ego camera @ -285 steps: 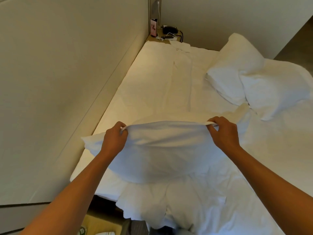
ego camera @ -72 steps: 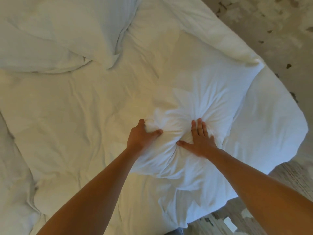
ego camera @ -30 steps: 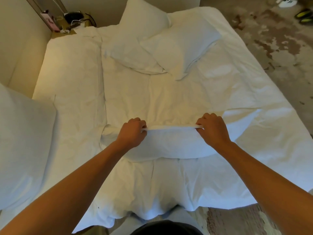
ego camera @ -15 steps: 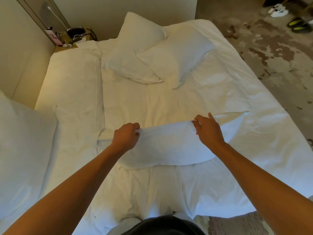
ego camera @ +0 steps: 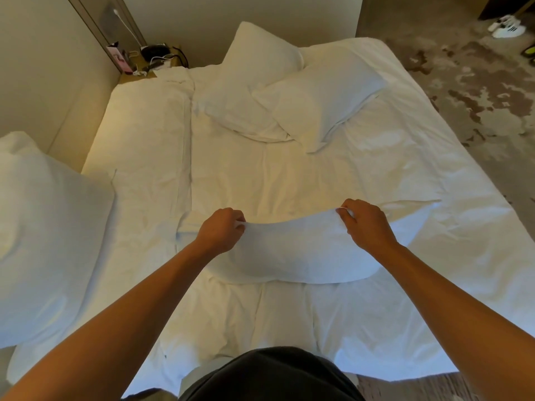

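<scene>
The pillow (ego camera: 295,253) in a white case lies across the near middle of the bed (ego camera: 289,175), its long side running left to right and its near edge bulging toward the person. Its far edge is lifted a little off the sheet, held at two places. The left hand (ego camera: 221,231) grips that edge toward its left end, with the fingers (ego camera: 236,217) curled and pinching a fold of the white cloth. The right hand (ego camera: 366,224) grips the same edge farther right, and its fingers (ego camera: 346,217) are curled tight round a small pinch of the cloth. The cloth hangs in a shallow dip between the two hands. A corner of the pillow sticks out to the right past the right hand and rests on the bed.

The bed is covered in creased white sheets. At its far end two more white pillows lie together, the left one (ego camera: 252,79) propped toward the wall and the right one (ego camera: 321,94) overlapping it. Another big white pillow (ego camera: 43,241) sits at the left edge of the view, near the person. In the far left corner a small nightstand (ego camera: 153,60) carries cables and dark objects. A mottled carpet (ego camera: 477,82) runs along the right of the bed, with a pair of white shoes (ego camera: 508,27) at its far end. The person's dark clothing (ego camera: 269,374) shows at the near edge.
</scene>
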The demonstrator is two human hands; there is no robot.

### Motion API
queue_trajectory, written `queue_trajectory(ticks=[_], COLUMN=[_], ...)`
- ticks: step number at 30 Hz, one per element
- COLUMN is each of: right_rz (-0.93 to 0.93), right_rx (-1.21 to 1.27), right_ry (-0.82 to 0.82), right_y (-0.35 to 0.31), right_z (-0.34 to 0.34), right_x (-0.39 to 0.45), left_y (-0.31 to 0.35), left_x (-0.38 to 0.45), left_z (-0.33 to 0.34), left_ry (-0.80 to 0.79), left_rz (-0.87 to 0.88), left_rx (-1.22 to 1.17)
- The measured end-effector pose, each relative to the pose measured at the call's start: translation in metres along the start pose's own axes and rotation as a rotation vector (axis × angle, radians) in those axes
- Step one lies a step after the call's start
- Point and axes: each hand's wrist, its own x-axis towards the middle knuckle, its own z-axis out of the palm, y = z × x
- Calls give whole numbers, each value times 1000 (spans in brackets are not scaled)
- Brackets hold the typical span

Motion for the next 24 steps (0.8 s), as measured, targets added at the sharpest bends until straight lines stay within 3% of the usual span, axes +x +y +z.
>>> queue_trajectory(ticks=[6, 16, 24], right_rz=[78, 36, 85], right_rx=[-69, 37, -55], right_ry=[-82, 22, 2], right_y=[17, 24, 33], right_z=[3, 0, 10], right_x=[-6, -14, -21], left_y=[-9, -1, -6], left_x=[-3, -6, -14], left_z=[19, 21, 22], left_ry=[-65, -68, -7], left_rz=[19, -17, 42], left_rx=[-71, -113, -122])
